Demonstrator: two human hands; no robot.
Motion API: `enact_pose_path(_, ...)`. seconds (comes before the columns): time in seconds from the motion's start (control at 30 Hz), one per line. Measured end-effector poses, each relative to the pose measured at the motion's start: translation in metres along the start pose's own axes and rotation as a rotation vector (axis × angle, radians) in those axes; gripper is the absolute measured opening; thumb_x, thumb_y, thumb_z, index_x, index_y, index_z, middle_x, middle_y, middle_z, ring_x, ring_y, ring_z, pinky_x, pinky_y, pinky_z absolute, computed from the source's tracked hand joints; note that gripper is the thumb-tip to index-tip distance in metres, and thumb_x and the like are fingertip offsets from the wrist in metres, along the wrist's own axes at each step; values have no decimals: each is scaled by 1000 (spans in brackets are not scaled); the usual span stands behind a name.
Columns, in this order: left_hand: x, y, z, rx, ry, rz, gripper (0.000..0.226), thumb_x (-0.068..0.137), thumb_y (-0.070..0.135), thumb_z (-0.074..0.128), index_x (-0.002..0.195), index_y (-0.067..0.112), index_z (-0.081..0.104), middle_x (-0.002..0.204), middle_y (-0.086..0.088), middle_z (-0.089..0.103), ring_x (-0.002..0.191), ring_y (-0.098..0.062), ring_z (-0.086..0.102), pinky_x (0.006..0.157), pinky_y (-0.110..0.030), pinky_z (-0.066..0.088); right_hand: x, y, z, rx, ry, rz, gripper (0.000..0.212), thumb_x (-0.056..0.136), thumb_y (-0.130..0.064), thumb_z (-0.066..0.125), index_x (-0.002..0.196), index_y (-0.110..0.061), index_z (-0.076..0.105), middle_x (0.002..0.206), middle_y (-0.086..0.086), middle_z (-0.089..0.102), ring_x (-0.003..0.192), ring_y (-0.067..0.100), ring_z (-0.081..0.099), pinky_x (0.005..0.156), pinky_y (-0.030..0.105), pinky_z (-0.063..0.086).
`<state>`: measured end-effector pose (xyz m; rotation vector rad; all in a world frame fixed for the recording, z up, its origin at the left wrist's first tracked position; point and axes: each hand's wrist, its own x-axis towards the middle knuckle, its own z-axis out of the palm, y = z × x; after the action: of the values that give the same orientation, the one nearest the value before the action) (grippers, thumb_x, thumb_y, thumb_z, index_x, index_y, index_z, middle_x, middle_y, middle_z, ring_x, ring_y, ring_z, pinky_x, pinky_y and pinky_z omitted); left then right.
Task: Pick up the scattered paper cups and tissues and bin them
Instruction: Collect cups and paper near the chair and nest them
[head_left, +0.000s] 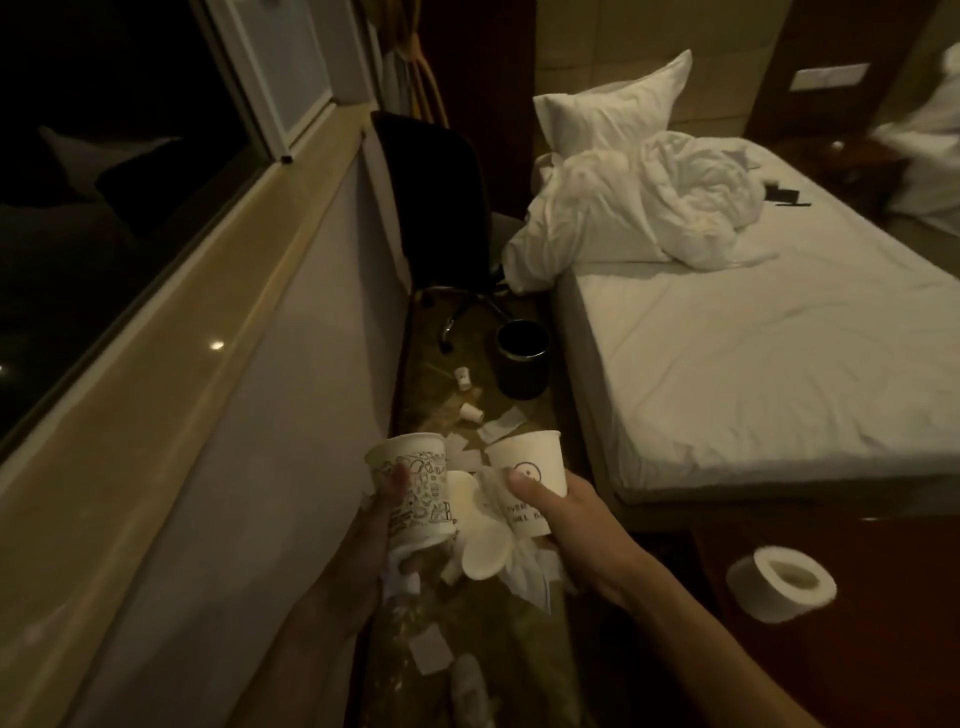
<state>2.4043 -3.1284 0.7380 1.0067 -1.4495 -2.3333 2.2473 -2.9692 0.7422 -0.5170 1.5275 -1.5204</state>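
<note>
My left hand (382, 512) grips a doodle-printed paper cup (421, 483) together with some crumpled tissue. My right hand (566, 525) grips a white paper cup (535, 467) with a round logo, plus tissues (524, 566). A tipped plain cup (480, 540) is wedged between the two hands. Ahead on the floor lie two small paper cups (462, 378) (471, 412) and flat tissues (501, 423). A dark round bin (522, 358) stands beyond them beside the bed. One tissue (428, 649) lies on the floor below my hands.
A narrow strip of floor runs between the wall under the window sill (223, 338) and the bed (753, 364). A black office chair (441, 208) stands behind the bin. A toilet paper roll (782, 584) sits on a dark surface at the right.
</note>
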Motion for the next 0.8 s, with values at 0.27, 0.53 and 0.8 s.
enact_pose_path(0.27, 184, 55, 25, -26, -165, -245, 68, 78, 66, 61, 119, 13, 72, 116, -20, 71, 96, -30, 73, 66, -36, 60, 144, -41, -52, -11, 304, 49, 35, 78, -43, 76, 105, -23, 67, 96, -3, 76, 85, 12, 74, 66, 25, 58)
enact_pose_path(0.53, 333, 93, 99, 93, -197, -235, 64, 78, 48, 68, 125, 6, 61, 108, -19, 74, 89, -29, 74, 61, -33, 59, 266, -50, -134, 7, 350, 139, 28, 73, -36, 83, 94, -23, 69, 85, -7, 76, 77, 11, 74, 59, 24, 58)
enact_pose_path(0.8, 436, 133, 98, 16, -112, -203, 58, 85, 49, 67, 123, 6, 64, 113, -19, 72, 96, -30, 73, 67, -31, 59, 385, -83, -176, 71, 226, 172, 46, 68, -41, 83, 103, -16, 65, 91, -1, 76, 83, 19, 75, 65, 31, 61)
